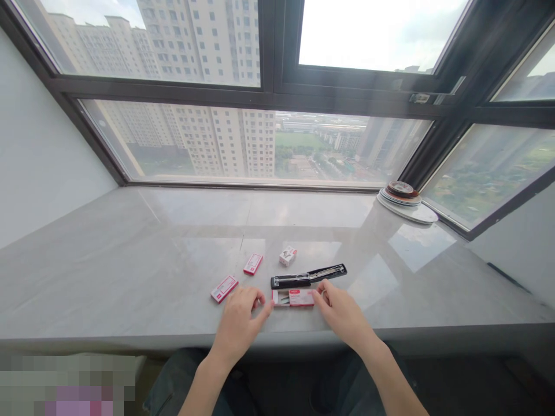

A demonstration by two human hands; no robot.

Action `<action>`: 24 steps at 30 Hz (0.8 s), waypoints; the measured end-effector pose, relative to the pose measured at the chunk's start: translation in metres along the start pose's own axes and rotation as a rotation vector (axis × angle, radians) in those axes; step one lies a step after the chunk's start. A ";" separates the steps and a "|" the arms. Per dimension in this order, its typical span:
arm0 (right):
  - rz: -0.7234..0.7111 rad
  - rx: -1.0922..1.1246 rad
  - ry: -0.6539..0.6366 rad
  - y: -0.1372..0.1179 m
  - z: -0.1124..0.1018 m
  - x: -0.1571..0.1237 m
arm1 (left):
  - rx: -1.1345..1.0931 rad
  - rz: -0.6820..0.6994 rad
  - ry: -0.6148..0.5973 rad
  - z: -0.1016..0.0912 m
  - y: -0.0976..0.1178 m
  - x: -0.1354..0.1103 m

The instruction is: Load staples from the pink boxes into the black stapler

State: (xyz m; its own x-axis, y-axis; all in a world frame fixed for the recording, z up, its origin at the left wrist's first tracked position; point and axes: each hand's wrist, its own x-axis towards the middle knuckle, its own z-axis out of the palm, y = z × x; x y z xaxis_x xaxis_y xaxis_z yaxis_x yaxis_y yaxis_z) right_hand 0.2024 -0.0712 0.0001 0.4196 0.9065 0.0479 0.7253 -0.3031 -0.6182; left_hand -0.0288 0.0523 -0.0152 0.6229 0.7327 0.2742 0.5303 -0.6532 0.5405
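Observation:
A red and white staple box [300, 297] lies near the front of the sill, its tray slid partly out to the left with metal staples showing. My right hand [340, 309] pinches the box's right end. At the tray's left end is my left hand [243, 315], thumb and forefinger apart, the thumb tip close to or touching the tray. Just behind the box lies a black stapler [290, 281], unfolded, its metal channel exposed. Two flat red and white boxes, a nearer one [224, 289] and a farther one [253, 264], sit left of the stapler.
A small white box [288, 255] with red marks stands behind the stapler. Stacked plates or lids [407, 211] sit in the far right corner by the window frame [243, 92]. The pale stone sill [108, 277] ends in a front edge below my wrists.

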 end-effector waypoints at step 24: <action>0.066 0.293 -0.170 0.015 0.004 -0.003 | -0.009 0.006 0.065 0.028 0.028 0.005</action>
State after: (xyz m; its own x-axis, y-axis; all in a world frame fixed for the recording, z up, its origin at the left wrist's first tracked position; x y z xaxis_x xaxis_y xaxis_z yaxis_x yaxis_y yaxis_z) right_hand 0.2099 -0.0772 -0.0130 0.3454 0.9313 -0.1153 0.5015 -0.2871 -0.8162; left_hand 0.0056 0.0326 -0.0209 0.5869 0.7401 0.3284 0.5212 -0.6557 0.5463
